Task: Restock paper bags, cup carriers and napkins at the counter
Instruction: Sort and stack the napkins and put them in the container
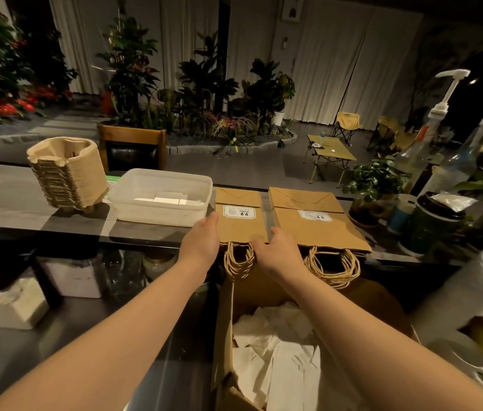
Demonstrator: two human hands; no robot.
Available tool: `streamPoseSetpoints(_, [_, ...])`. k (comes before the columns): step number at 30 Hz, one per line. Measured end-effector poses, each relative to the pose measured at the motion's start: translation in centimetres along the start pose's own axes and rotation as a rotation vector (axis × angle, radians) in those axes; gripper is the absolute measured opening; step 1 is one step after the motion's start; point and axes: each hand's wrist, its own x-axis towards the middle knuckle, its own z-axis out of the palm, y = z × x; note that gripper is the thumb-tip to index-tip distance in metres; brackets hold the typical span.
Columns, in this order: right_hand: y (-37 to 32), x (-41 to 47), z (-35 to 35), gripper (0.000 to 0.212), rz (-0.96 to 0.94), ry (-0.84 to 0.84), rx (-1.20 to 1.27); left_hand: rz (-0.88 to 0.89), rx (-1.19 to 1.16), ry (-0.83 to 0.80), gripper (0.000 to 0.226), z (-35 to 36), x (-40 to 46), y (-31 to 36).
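Observation:
Two stacks of flat brown paper bags lie on the counter, a narrow stack (238, 215) and a wider stack (314, 221), their twine handles hanging over the near edge. My left hand (201, 241) presses against the narrow stack's left edge. My right hand (276, 250) rests on that stack's right near corner, fingers curled over it. A stack of pulp cup carriers (66, 173) stands at the left. A translucent tub (160, 197) holds white folded napkins. An open cardboard box (225, 321) below holds white paper.
Syrup pump bottles (430, 134), a dark lidded cup (433, 223) and a potted plant (373, 179) crowd the counter's right end. A stack of white cups (471, 280) leans at the right. Jars and a white holder (12, 307) sit on the lower shelf at left.

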Motion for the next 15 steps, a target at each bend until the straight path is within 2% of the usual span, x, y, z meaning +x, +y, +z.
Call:
streamPoseSetpoints(2, [0.3,-1.1,-0.6,0.050,-0.087,0.043,0.041,0.117,-0.048,0.072,0.037,0.1,-0.7,-0.5])
streamPoseSetpoints(4, [0.9,-2.2,-1.5,0.044,-0.192,0.058,0.038,0.229,-0.065,0.139,0.041,0.7,-1.6,-1.5])
streamPoseSetpoints(8, [2.2,-4.3,-3.4,0.024,-0.327,-0.071,0.076,0.434,-0.088,0.218,0.044,1.9,-4.9,-2.9])
streamPoseSetpoints(12, [5.1,-5.8,-5.7,0.021,-0.315,-0.206,0.108,0.677,-0.114,0.012,0.029,3.8,-9.6,-5.2])
streamPoseSetpoints(15, [8.5,-5.9,-6.7,0.018,-0.269,-0.292,0.037,0.653,0.021,-0.155,0.028,5.9,-11.0,-7.0])
